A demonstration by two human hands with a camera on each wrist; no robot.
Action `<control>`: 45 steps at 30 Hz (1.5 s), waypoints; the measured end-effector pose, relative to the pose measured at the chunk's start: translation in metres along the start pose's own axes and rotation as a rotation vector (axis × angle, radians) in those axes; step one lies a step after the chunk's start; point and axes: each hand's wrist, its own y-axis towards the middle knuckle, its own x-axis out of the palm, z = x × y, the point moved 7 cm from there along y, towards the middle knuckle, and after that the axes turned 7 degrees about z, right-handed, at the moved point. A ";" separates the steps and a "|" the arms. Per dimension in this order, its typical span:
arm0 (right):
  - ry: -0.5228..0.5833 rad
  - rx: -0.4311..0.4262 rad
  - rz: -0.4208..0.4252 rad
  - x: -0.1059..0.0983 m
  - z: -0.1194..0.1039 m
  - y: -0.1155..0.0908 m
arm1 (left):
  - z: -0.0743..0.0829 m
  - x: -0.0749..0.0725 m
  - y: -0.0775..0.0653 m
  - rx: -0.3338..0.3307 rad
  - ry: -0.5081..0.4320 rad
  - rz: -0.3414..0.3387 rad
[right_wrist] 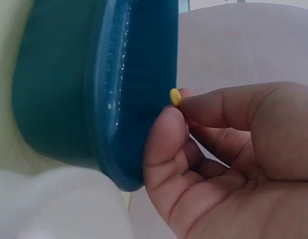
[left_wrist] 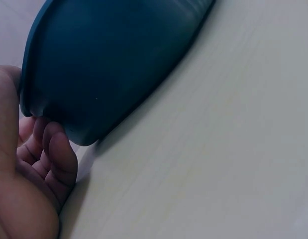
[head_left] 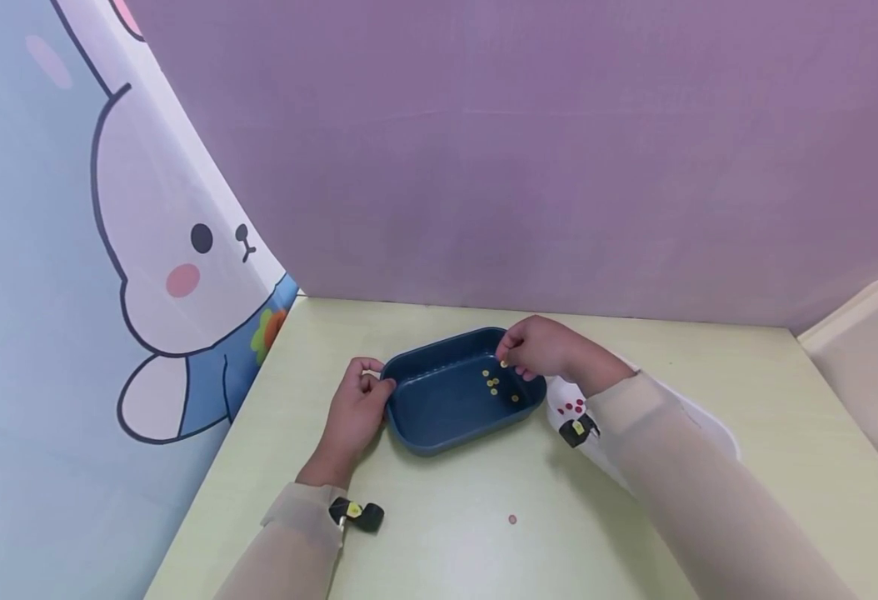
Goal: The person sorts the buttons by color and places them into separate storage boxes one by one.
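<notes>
A dark blue rectangular dish (head_left: 435, 408) stands on the table, slightly turned. At its left end my left hand (head_left: 355, 412) grips the rim, thumb on top and the other fingers curled against the outer wall, as the left wrist view shows. Over the dish's right end, my right hand (head_left: 544, 346) pinches a small yellow round piece (right_wrist: 174, 97) between thumb and index finger. Several similar yellow pieces (head_left: 494, 382) lie on the dish floor beneath that hand. What exactly these pieces are is too small to tell.
A white container (head_left: 716, 433) stands right of the dish, partly hidden under my right forearm, with several small red pieces (head_left: 570, 407) in it. One small reddish disc (head_left: 512, 519) lies on the table near me. A purple wall (head_left: 529, 167) rises behind the table.
</notes>
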 end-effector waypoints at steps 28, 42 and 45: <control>0.006 -0.089 0.037 -0.006 -0.007 -0.024 | -0.001 0.000 0.002 0.034 -0.016 -0.001; -0.040 -0.162 0.052 0.005 -0.020 -0.063 | 0.001 -0.002 0.001 0.036 -0.005 0.004; -0.047 -0.193 0.060 0.008 -0.023 -0.073 | 0.002 -0.003 0.001 0.033 -0.006 0.003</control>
